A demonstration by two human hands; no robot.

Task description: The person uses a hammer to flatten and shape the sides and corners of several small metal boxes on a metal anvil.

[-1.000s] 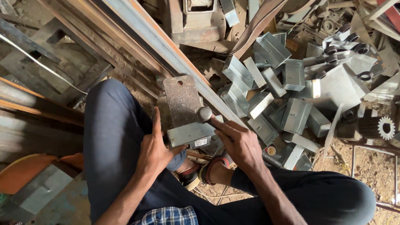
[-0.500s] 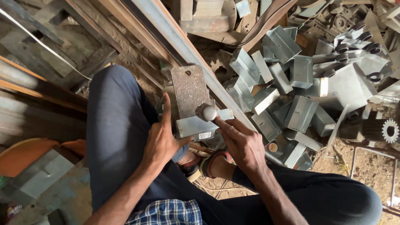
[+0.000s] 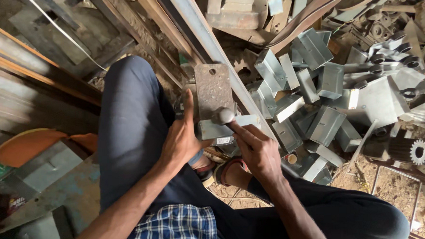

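Hands meet over a small grey folded metal piece that lies on the near end of a rusty brown flat metal plate with a hole. The left hand rests on the left end of the folded piece, with its thumb pointing up along the plate's left edge and its fingers curled onto the piece to hold it. The right hand is closed around the handle of a hammer with a round grey metal head. The hammer head sits right at the top edge of the folded piece, but I cannot tell if it touches.

The person sits with knees apart in dark blue trousers and a blue checked shirt. A long grey steel bar runs slanted beside the plate's right edge. To the right of the bar, a pile of shiny grey folded metal boxes lies on the dirt floor. Near the right edge of the floor sits a small toothed gear wheel. A flat orange thing lies far left.
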